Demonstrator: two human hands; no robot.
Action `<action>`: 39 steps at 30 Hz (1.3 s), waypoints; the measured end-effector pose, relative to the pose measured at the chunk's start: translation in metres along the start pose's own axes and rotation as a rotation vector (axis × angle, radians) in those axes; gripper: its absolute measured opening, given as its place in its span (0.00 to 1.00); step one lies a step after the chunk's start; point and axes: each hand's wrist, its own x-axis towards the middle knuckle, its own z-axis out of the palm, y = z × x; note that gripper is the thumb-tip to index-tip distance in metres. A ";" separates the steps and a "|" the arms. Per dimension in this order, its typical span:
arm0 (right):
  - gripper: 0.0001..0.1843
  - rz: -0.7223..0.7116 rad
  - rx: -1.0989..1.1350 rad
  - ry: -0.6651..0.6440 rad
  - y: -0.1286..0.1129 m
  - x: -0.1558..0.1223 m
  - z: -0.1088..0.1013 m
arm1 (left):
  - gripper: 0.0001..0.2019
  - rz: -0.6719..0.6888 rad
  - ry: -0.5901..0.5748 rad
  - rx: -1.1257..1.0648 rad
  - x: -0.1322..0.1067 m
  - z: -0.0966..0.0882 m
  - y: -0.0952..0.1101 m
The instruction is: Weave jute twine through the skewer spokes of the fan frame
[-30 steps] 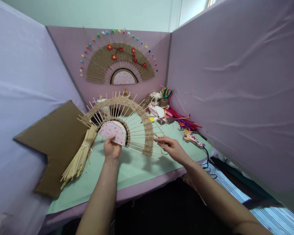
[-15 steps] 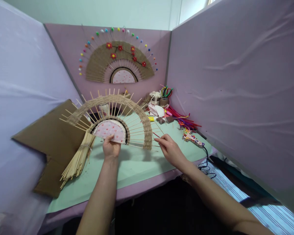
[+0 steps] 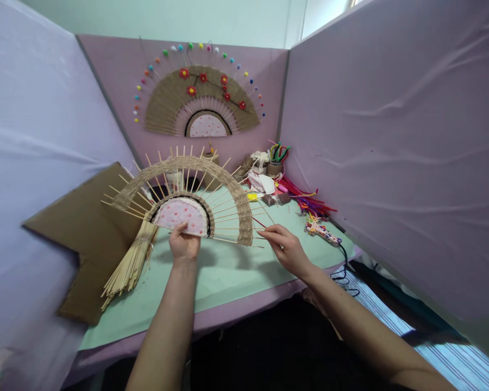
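My left hand (image 3: 184, 243) is closed on the pink dotted half-disc at the base of a half-woven fan (image 3: 187, 187), holding it upright above the green table (image 3: 228, 277). The fan is made of thin wooden sticks with a band of twine woven across them. My right hand (image 3: 284, 247) pinches at the stick ends at the fan's lower right edge, fingers pressed together on a thin strand or stick that I cannot name for sure.
A bundle of loose sticks (image 3: 132, 260) lies at the left beside a brown cardboard sheet (image 3: 85, 228). A finished fan (image 3: 199, 100) with red flowers hangs on the back wall. Pipe cleaners (image 3: 305, 201), cups and a glue gun (image 3: 321, 232) crowd the far right.
The fan has been turned anticlockwise, so its left sticks now reach over the cardboard. My right hand has shifted slightly left along the fan's lower right edge.
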 end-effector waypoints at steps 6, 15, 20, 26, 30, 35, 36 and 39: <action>0.17 0.179 0.209 -0.036 0.005 -0.005 -0.006 | 0.27 0.007 -0.009 0.032 0.001 -0.001 0.000; 0.15 0.674 0.632 -0.005 0.017 -0.012 0.017 | 0.27 -0.019 0.013 0.007 -0.001 0.002 -0.001; 0.14 0.717 0.579 -0.050 0.006 -0.012 0.030 | 0.27 -0.036 -0.009 0.007 -0.005 0.004 -0.003; 0.14 0.723 0.610 -0.020 0.003 -0.013 0.035 | 0.28 -0.035 -0.015 0.011 -0.005 0.003 -0.004; 0.17 0.731 0.632 -0.014 0.005 -0.013 0.035 | 0.28 -0.020 -0.035 0.008 -0.004 0.003 -0.003; 0.13 0.678 0.533 0.021 0.005 -0.012 0.031 | 0.29 0.006 -0.021 0.021 -0.004 0.004 -0.001; 0.12 0.645 0.498 0.014 0.005 -0.012 0.029 | 0.29 0.006 -0.014 0.022 -0.004 0.004 -0.001; 0.11 0.518 0.394 -0.024 0.004 -0.012 0.022 | 0.29 0.007 0.008 0.021 -0.004 0.005 -0.001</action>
